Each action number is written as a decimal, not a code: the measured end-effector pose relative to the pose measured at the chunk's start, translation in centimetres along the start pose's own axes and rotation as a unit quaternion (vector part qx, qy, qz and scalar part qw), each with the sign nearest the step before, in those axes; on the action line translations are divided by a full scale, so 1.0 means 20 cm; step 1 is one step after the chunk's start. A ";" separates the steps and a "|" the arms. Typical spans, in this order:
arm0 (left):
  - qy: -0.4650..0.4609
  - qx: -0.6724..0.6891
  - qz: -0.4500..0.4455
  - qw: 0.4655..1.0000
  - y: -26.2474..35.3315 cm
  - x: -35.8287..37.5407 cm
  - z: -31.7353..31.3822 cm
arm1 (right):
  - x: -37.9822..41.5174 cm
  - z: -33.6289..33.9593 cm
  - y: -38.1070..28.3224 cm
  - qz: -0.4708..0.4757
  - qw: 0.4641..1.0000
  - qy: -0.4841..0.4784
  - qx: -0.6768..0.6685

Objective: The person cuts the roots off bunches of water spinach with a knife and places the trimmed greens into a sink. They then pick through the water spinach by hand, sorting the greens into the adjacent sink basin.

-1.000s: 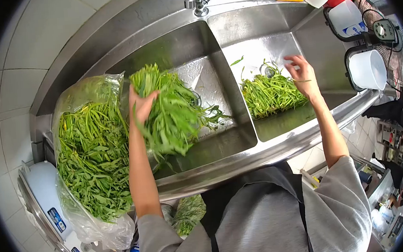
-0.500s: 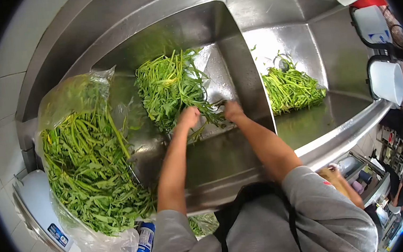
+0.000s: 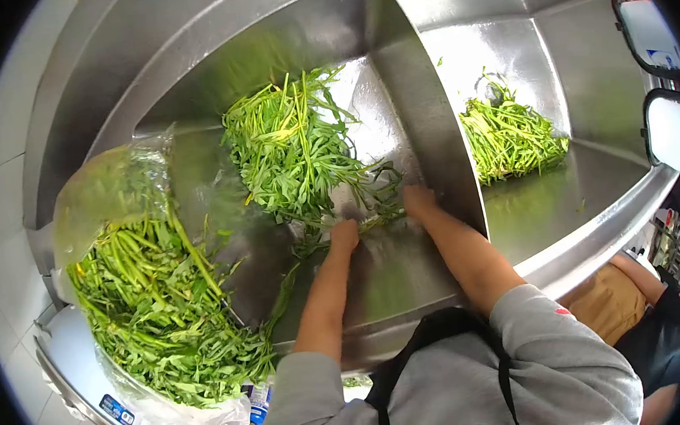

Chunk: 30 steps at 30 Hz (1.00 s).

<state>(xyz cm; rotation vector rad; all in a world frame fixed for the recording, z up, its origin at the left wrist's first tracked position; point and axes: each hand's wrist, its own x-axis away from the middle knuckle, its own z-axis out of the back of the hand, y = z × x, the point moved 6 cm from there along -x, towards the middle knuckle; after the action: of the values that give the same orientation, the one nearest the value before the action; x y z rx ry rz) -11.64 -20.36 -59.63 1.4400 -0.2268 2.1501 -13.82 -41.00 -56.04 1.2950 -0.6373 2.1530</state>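
Both my hands are low inside the left sink basin (image 3: 384,269). My left hand (image 3: 345,234) is closed around leafy green stalks (image 3: 380,220), whose leafy ends trail to the left. Close to the divider, my right hand (image 3: 419,201) is closed on the other end of the same stalks, which stretch between the two fists. Just beyond them a heap of leafy greens (image 3: 295,152) lies on the basin floor. The fingers' undersides are hidden.
A clear plastic bag (image 3: 106,187) full of greens (image 3: 156,307) leans over the sink's left side. The right basin holds a smaller pile of cut stems (image 3: 514,139). White containers (image 3: 671,132) hang along the right rim. Another person (image 3: 643,308) stands at the lower right.
My hands have moved toward me and slightly right, with stalks now stretched between them. The view has shifted, and another person shows more fully at the lower right.
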 end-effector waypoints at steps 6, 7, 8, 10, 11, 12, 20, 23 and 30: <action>0.021 0.061 -0.065 0.996 -0.08 0.38 0.53 | 0.35 0.57 -0.48 0.107 0.981 0.070 0.148; 0.004 0.088 -0.081 0.993 -0.11 0.46 0.63 | 0.41 0.68 -0.54 0.133 0.974 0.090 0.162; 0.000 0.179 -0.077 0.981 -0.15 0.56 0.72 | 0.49 0.82 -0.58 0.163 0.969 0.116 0.143; 0.010 0.325 -0.084 0.942 -0.21 0.73 0.88 | 0.75 1.08 -0.65 0.208 0.953 0.159 0.150; 0.036 0.350 -0.097 0.931 -0.21 0.83 0.98 | 0.88 1.19 -0.68 0.223 0.943 0.177 0.175; 0.057 0.358 -0.107 0.926 -0.20 0.96 1.07 | 0.75 1.20 -0.70 0.262 0.921 0.117 0.264; 0.276 0.444 -0.188 0.832 -0.03 1.67 1.49 | 1.77 1.83 -0.57 0.459 0.869 0.134 -0.128; 0.310 0.400 -0.246 0.827 0.12 1.85 1.57 | 2.10 1.96 -0.52 0.471 0.840 0.241 -0.123; 0.374 0.415 -0.329 0.761 0.49 1.99 1.63 | 2.51 2.03 -0.46 0.524 0.776 0.332 -0.114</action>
<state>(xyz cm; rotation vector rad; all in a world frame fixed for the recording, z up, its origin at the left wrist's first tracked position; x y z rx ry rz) -1.88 -28.87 -8.83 0.6652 1.4581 2.0232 -1.27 -49.85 7.38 -0.1558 -1.4417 2.9548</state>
